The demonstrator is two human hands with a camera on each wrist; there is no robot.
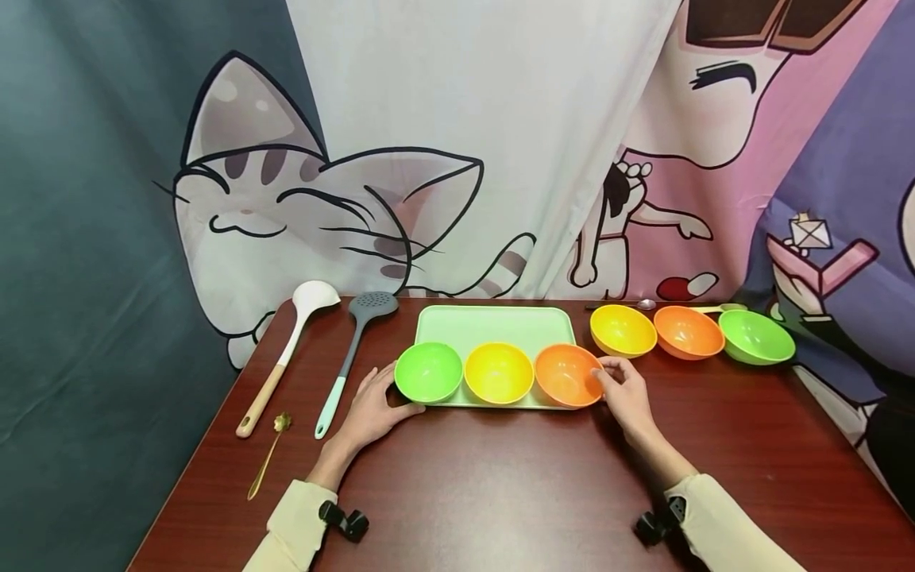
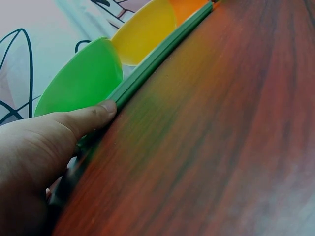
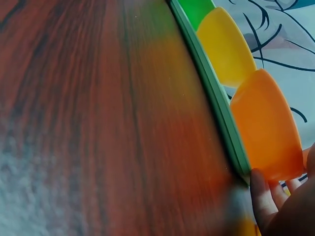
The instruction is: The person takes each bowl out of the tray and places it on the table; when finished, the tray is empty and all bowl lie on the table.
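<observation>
A pale green tray (image 1: 493, 318) carries a green bowl (image 1: 429, 372), a yellow bowl (image 1: 499, 373) and an orange bowl (image 1: 568, 375) in a row along its front edge. My left hand (image 1: 375, 407) grips the tray's front left corner. In the left wrist view its thumb (image 2: 106, 110) presses the tray's front edge below the green bowl, while the other fingers are mostly hidden. At the right end of the row, my right hand (image 1: 623, 389) holds the orange bowl by its right rim. The right wrist view shows its fingers (image 3: 263, 199) beside the bowl and the tray corner.
Left of the tray lie a white ladle (image 1: 289, 342), a grey slotted turner (image 1: 357, 342) and a small gold spoon (image 1: 268, 457). Back right stand another yellow bowl (image 1: 623, 330), orange bowl (image 1: 689, 333) and green bowl (image 1: 756, 337), with spoons (image 1: 646, 304) behind. A printed curtain (image 1: 493, 143) borders the table.
</observation>
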